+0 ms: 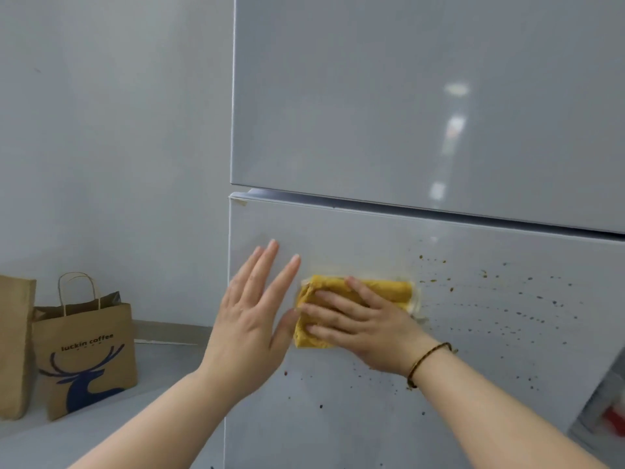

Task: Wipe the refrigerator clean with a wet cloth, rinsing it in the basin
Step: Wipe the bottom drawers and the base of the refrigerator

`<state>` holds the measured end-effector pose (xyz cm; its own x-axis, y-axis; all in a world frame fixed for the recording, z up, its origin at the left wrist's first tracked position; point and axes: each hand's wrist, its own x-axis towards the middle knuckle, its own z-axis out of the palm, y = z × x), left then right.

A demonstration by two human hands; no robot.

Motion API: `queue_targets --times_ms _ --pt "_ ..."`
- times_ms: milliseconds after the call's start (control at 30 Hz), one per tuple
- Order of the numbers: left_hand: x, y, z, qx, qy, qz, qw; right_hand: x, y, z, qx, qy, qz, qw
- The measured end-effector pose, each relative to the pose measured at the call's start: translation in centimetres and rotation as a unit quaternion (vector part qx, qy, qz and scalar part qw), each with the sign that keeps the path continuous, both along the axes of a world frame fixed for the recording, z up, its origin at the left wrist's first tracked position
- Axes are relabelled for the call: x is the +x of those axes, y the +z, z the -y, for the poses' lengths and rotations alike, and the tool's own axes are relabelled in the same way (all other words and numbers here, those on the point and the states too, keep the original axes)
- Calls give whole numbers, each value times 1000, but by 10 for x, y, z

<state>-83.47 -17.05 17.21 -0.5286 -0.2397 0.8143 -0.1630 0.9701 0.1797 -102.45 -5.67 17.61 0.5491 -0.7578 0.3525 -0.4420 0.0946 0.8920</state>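
The refrigerator door looks smooth and glossy, the yellow cloth soft, the bag matt brown paper.

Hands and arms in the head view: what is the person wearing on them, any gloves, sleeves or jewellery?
No gloves, no sleeves in view; both forearms are bare. The right hand has a thin dark beaded bracelet at its wrist. The left hand shows no ring, watch or band.

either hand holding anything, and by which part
The right hand presses the yellow cloth against the lower fridge door, fingers spread over its left part, not gripping it. The left hand holds nothing.
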Motion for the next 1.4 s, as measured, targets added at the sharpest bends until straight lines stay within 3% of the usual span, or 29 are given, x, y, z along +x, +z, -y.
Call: queue_targets --times_ms 100,167,300,333,367,400,500,533,600,767,867,1033,1167,1267,1400 --pt "-19 -10 -4 -69 57 60 994 -41 33 -40 -174 -13 130 976" --pt "-31 -19 -5 -102 108 87 985 -58 33 -66 -284 -32 237 929" --pt "-44 -31 -1 -133 138 72 979 -33 3 -42 -525 -70 444 723" --pt "-46 -33 0 -143 140 63 978 -21 -3 -26 -546 -70 463 695" --pt "-48 -35 2 -153 142 55 976 -9 -6 -12 -542 -65 468 695" --pt "-50 -36 2 -159 144 49 975 1 -11 -1 -512 -59 460 723" --pt "-52 -37 4 -170 150 31 973 4 -23 1 -338 -31 343 876" --pt "-51 -37 5 -171 149 28 973 -4 -21 -6 -291 -27 293 910" --pt "-49 -37 7 -175 146 23 973 -17 -9 -18 -263 -21 251 931" --pt "-37 -28 9 -164 103 23 981 2 2 -3 -361 -19 330 872" --pt "-22 -23 16 -122 96 11 988 24 19 23 -358 -1 311 880" --pt "-22 -33 30 -153 132 -5 979 73 51 65 -328 18 311 892" --pt "-19 -32 34 -164 129 -2 978 43 47 37 -342 -13 268 901" --pt "-19 -31 33 -163 134 2 978 4 42 -5 -403 -40 292 866" --pt "-22 -33 27 -132 141 8 981 7 41 3 -486 -30 378 787"
